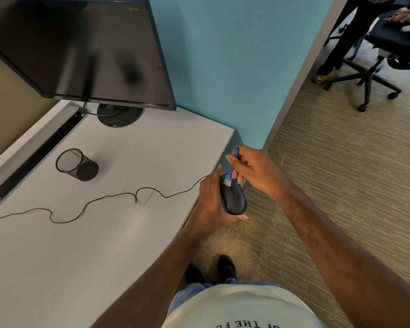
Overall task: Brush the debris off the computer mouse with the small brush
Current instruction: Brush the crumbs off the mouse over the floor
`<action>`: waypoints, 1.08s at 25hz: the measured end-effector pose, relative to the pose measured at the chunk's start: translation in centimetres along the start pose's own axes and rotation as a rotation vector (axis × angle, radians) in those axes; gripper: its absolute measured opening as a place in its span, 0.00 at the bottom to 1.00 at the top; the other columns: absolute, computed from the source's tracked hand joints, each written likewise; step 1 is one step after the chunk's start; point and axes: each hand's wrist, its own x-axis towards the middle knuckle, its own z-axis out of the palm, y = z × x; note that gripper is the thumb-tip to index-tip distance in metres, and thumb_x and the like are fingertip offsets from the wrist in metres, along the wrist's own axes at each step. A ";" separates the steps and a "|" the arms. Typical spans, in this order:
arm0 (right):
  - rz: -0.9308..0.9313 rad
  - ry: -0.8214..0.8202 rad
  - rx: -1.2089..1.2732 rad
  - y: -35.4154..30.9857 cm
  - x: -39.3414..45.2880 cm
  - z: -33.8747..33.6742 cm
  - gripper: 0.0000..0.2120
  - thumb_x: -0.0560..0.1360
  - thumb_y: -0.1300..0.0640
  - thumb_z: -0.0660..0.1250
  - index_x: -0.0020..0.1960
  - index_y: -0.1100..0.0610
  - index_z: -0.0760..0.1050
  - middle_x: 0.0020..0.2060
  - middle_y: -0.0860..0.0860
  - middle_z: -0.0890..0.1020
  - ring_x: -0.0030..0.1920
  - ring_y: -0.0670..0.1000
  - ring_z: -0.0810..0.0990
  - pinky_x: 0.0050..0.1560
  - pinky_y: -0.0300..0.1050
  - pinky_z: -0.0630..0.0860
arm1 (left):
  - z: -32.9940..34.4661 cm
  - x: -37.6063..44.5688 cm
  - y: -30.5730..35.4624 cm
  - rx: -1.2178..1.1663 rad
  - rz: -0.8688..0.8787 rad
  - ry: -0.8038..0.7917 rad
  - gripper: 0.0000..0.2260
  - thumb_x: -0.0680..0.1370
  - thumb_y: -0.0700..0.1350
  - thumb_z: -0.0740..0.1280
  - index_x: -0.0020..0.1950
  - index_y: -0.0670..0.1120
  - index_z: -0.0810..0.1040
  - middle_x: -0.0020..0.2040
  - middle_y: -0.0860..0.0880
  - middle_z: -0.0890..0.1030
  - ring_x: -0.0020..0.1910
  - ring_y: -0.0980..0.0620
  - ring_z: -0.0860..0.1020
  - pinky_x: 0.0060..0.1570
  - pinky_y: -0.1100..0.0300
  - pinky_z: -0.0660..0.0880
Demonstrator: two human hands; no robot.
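A black computer mouse (234,200) is held off the right edge of the desk, above the carpet, by my left hand (211,202), which wraps its left side and underside. Its thin black cable (104,197) trails left across the desk. My right hand (256,171) pinches a small blue brush (231,170) by its handle. The pale bristles touch the front end of the mouse, where light specks show.
The white desk (81,245) carries a black mesh pen cup (77,165) lying on its side and a dark monitor (81,50) on a round stand. A teal partition (234,79) stands behind. Office chairs (379,55) and a person's legs are far right on the carpet.
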 end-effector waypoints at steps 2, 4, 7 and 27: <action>0.044 0.055 -0.007 -0.1 0.3 0.5 0.13 0.86 0.50 0.65 0.47 0.56 0.76 0.33 0.49 0.87 0.30 0.46 0.86 0.38 0.40 0.83 | 0.0 0.1 -0.2 -0.011 -0.019 -0.004 0.57 0.57 0.59 0.85 0.70 0.25 0.65 0.66 0.32 0.74 0.67 0.39 0.73 0.65 0.43 0.73; 0.093 0.117 -0.005 -0.1 0.5 0.9 0.14 0.86 0.52 0.66 0.45 0.58 0.75 0.31 0.49 0.86 0.29 0.45 0.86 0.37 0.39 0.82 | -0.2 -0.2 -0.3 -0.036 -0.034 -0.033 0.61 0.55 0.62 0.84 0.74 0.27 0.63 0.68 0.35 0.72 0.69 0.43 0.70 0.67 0.48 0.70; 0.129 0.203 0.044 0.1 0.5 0.5 0.16 0.86 0.52 0.67 0.43 0.59 0.74 0.28 0.47 0.86 0.28 0.43 0.86 0.33 0.35 0.80 | -0.5 -0.5 0.0 -0.075 -0.033 -0.092 0.65 0.55 0.63 0.84 0.78 0.32 0.57 0.71 0.40 0.69 0.70 0.55 0.63 0.69 0.60 0.62; -0.052 0.048 -0.045 2.1 -2.3 0.9 0.17 0.80 0.44 0.73 0.42 0.56 0.75 0.33 0.45 0.88 0.31 0.41 0.87 0.36 0.48 0.85 | -0.7 -1.1 0.2 -0.037 -0.008 -0.312 0.64 0.57 0.63 0.84 0.81 0.40 0.53 0.75 0.43 0.66 0.73 0.46 0.64 0.71 0.53 0.62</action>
